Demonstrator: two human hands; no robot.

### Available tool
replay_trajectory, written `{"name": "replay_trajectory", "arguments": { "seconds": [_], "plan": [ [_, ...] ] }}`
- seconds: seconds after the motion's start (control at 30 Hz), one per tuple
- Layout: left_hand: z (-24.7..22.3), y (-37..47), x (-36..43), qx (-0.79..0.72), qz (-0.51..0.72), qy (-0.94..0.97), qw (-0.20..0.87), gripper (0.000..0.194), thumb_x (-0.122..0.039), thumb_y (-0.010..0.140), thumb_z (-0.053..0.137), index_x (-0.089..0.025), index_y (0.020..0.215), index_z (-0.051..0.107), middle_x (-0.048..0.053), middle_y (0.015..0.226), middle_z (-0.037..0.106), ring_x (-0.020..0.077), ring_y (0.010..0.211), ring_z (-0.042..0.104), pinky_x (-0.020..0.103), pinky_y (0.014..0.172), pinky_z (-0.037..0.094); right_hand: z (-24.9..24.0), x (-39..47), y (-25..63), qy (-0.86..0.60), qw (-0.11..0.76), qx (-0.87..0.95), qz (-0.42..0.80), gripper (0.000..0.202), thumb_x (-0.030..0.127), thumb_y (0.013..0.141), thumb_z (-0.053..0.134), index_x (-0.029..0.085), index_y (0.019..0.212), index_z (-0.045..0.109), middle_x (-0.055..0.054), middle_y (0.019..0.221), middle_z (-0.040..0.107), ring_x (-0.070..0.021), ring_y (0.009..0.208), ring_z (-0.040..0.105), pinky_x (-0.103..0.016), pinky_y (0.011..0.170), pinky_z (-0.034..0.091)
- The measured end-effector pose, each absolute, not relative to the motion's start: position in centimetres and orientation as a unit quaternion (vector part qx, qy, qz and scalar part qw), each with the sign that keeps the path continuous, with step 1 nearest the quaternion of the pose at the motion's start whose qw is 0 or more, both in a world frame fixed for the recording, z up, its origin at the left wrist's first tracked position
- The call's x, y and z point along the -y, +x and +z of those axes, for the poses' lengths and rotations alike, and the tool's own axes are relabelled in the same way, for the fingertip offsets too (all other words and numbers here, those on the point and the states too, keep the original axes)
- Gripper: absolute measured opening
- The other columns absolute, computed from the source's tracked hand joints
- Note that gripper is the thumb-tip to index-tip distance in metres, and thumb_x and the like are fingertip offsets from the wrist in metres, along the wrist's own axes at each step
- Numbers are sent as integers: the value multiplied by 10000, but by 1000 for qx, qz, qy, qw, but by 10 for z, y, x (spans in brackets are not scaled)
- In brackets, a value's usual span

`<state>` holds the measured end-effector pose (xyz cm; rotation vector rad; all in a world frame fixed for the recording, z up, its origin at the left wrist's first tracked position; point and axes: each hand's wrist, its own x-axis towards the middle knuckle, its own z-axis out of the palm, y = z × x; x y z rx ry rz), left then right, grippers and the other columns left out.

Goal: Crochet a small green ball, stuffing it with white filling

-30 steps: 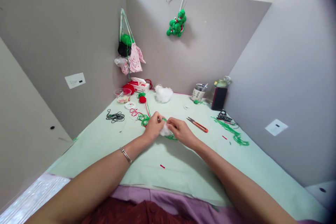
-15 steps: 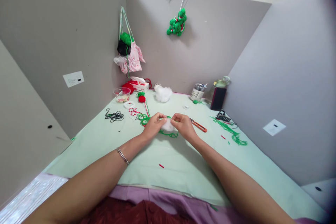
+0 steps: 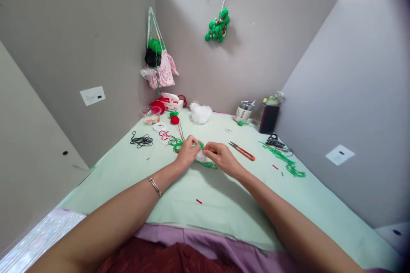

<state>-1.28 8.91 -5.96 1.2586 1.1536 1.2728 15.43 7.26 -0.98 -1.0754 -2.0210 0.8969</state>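
Note:
Between my hands, over the middle of the table, is a small tuft of white stuffing [image 3: 201, 156] with a green yarn piece [image 3: 200, 145] at its top. My left hand [image 3: 188, 152] pinches the green piece from the left. On the right, the fingers of my right hand [image 3: 221, 156] are pressed together at the tuft's edge; what lies between the fingertips is too small to make out. Loose green yarn [image 3: 209, 165] lies on the table just below and behind the hands.
Orange snips [image 3: 245, 152] lie right of my hands, and cut green strands [image 3: 290, 164] farther right. A black cord [image 3: 141, 140] is at the left. Toward the back stand a clear tub [image 3: 150, 116], a stuffing pile [image 3: 200, 113], a tin [image 3: 243, 112] and a phone [image 3: 269, 119].
The two hands were level, both pinching at the white tuft. Now my right hand has turned and its fingers have shifted slightly left, and more of the snips shows. The view has moved slightly.

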Motion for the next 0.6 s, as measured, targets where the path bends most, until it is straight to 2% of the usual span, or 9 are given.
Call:
{"name": "replay_trajectory", "arguments": {
  "seconds": [0.07,0.17,0.2,0.27,0.33,0.43,0.53,0.6],
  "plan": [
    [-59,-12,-91,-476,523,502,497,333,-344,996,662,-161,1273,643,100,1226,688,225,1003,702,417,842,623,-9,-79,157,-415,363,763,338,197,361,831,653,206,710,631,17,656,552,-145,615,431,-291,600,325],
    [-59,-12,-91,-473,518,486,521,343,-352,999,658,-161,1283,638,100,1222,688,222,991,704,413,831,625,-3,-84,163,-400,405,747,343,264,420,835,665,207,694,597,-67,982,689,-182,833,578,-304,715,426],
    [-59,-11,-90,-471,515,482,529,343,-352,998,659,-161,1282,639,101,1226,688,224,997,703,417,838,624,0,-84,164,-393,411,743,352,284,438,859,630,210,700,571,-81,1061,696,-183,858,600,-307,729,446],
    [-58,-11,-88,-465,509,478,545,340,-351,995,662,-161,1277,643,102,1232,688,229,1011,702,425,851,621,3,-82,165,-386,410,739,370,274,445,904,548,218,752,533,-91,1118,705,-156,764,608,-302,675,459],
    [-57,-11,-86,-457,502,473,561,335,-351,994,665,-159,1269,647,102,1230,689,229,1013,702,427,855,620,4,-80,166,-390,403,740,372,190,410,904,531,224,864,540,-83,1123,708,-119,622,547,-292,598,434],
    [-56,-10,-84,-446,501,465,577,336,-355,995,663,-159,1267,648,102,1229,690,229,1013,702,427,855,620,1,-77,165,-407,389,754,338,183,295,818,603,226,986,578,-41,1055,706,-107,584,478,-279,594,393],
    [-55,-10,-83,-441,511,455,581,329,-351,996,663,-157,1261,649,99,1216,692,223,996,703,416,840,622,-5,-77,162,-418,360,779,299,73,221,756,613,221,829,601,21,766,635,-132,620,453,-276,627,345],
    [-55,-10,-83,-437,518,447,583,313,-346,997,662,-154,1244,652,90,1180,698,207,952,705,390,802,625,-8,-77,159,-421,346,790,283,37,226,765,594,221,734,575,34,668,569,-143,634,442,-277,635,320]
  ]
}}
